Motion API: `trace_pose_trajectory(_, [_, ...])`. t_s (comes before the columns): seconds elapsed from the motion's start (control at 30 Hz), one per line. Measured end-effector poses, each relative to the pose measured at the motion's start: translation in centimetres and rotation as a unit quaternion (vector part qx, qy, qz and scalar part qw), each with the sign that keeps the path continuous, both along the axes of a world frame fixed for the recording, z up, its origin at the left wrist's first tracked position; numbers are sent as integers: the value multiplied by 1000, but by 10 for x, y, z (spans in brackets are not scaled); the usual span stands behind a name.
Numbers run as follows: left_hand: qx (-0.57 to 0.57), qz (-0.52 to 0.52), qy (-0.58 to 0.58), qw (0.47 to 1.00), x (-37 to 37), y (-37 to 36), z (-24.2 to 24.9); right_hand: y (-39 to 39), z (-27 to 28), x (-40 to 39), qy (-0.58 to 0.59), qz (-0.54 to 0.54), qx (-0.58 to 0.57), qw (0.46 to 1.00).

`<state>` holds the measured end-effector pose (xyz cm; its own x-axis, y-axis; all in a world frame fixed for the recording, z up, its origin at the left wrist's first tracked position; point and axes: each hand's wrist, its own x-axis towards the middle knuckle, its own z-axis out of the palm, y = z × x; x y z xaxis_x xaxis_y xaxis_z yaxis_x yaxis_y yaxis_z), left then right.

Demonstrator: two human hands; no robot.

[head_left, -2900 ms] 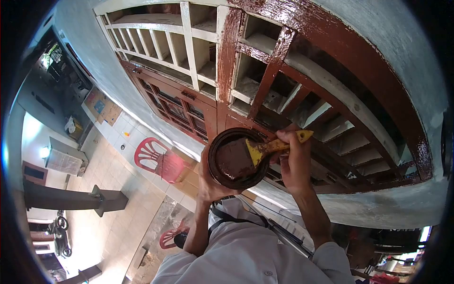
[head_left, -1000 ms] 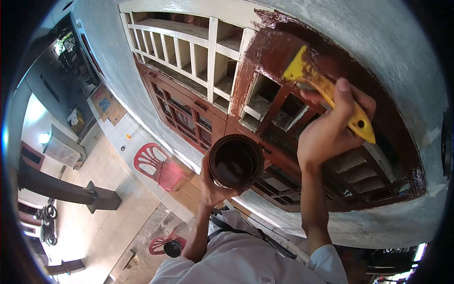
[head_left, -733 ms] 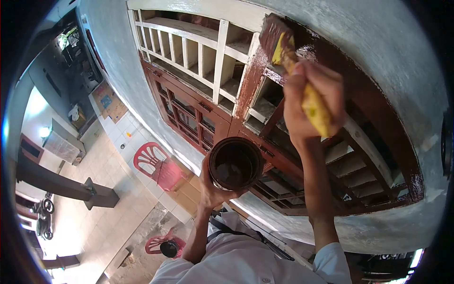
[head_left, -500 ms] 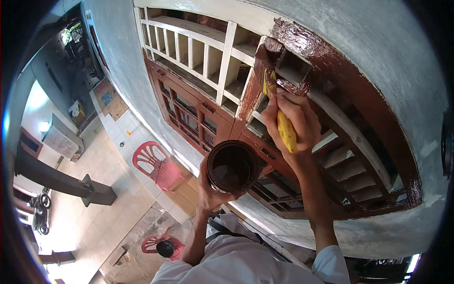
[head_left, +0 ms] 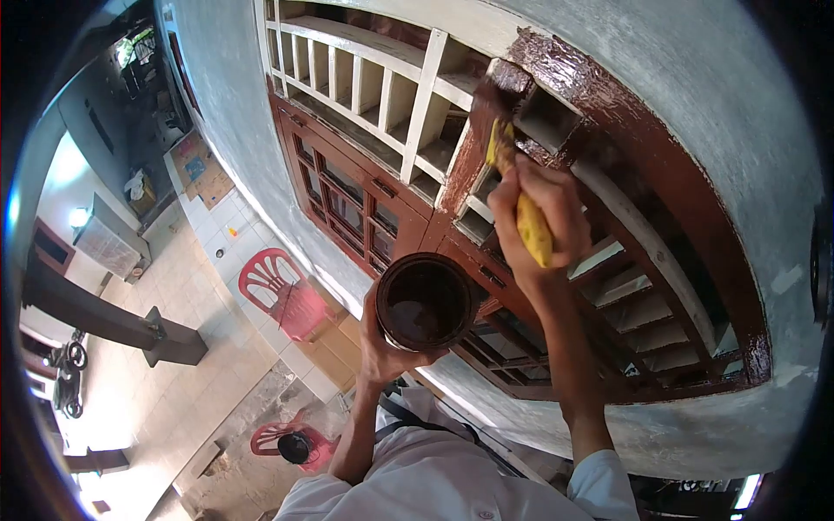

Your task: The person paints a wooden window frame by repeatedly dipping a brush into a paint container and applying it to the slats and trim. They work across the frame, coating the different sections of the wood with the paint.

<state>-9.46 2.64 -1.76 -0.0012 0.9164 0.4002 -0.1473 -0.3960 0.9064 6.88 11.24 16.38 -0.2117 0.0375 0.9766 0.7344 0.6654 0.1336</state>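
My right hand [head_left: 547, 213] is closed round the yellow handle of a paintbrush [head_left: 532, 230]. The brush's dark bristles rest on the upright wooden post of the window frame [head_left: 473, 139], which is partly coated in brown paint. My left hand [head_left: 382, 343] grips a round can of dark brown paint [head_left: 426, 302] from its side and underneath, its open top facing up. Left of the post, the slatted grille [head_left: 369, 91] is cream-white; to the right, the arched frame [head_left: 686, 174] is brown, with wet, glossy paint near its top.
Brown glazed window panels [head_left: 339, 195] lie below the grille, in a grey wall [head_left: 226, 130]. Down on the floor are a red plastic chair [head_left: 291, 300] and another red chair [head_left: 323, 451] bearing a dark pot [head_left: 295, 446]. Flattened cardboard [head_left: 334, 347] lies near the wall. A dark post [head_left: 174, 337] stands to the left.
The brush and my right hand have shifted slightly, with the bristles now higher on the post and the handle tilted more. The can stays nearly in place; the view has turned a little.
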Motion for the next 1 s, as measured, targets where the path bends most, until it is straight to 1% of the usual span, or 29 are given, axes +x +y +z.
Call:
trace_pose_trajectory(0.1, [-9,-6,-24,1000,-2,-1,-1,-2,-16,-1,-4,-8,-49,999])
trace_pose_trajectory(0.2, [-13,-4,-18,1000,-5,-1,-1,-5,-1,-2,8,17,-93,996])
trace_pose_trajectory(0.23, [-11,-2,-17,1000,-6,-1,-4,-5,7,-3,26,5,-100,995])
trace_pose_trajectory(0.33, [-15,3,-19,1000,-7,-2,-7,-2,33,-8,56,12,6,998])
trace_pose_trajectory(0.37, [-17,4,-21,1000,-8,-2,-7,3,37,-6,56,27,63,996])
trace_pose_trajectory(0.47, [-4,0,-27,1000,-8,-2,-5,-2,36,-7,48,-14,70,996])
trace_pose_trajectory(0.5, [-10,-2,-38,999,-8,-2,-6,2,23,-4,41,3,53,998])
trace_pose_trajectory(0.57, [-21,-8,-60,998,-8,-3,-7,0,0,-6,17,-4,5,1000])
trace_pose_trajectory(0.67, [-5,8,-30,1000,-12,-2,-8,-5,-38,-5,4,-14,-76,997])
trace_pose_trajectory(0.7, [-5,13,-21,1000,-13,-2,-8,-6,-42,-6,1,-20,-108,994])
trace_pose_trajectory(0.77, [-5,22,-3,1000,-16,-3,-7,-7,-40,-5,5,-13,-126,992])
trace_pose_trajectory(0.83, [-16,18,-17,1000,-17,-3,-9,-13,-24,-3,18,9,-150,988])
trace_pose_trajectory(0.9, [-22,11,-28,999,-17,-1,-11,-14,3,0,24,-1,-77,997])
trace_pose_trajectory(1.0, [-23,13,-26,999,-18,1,-14,-15,18,5,58,-6,5,998])
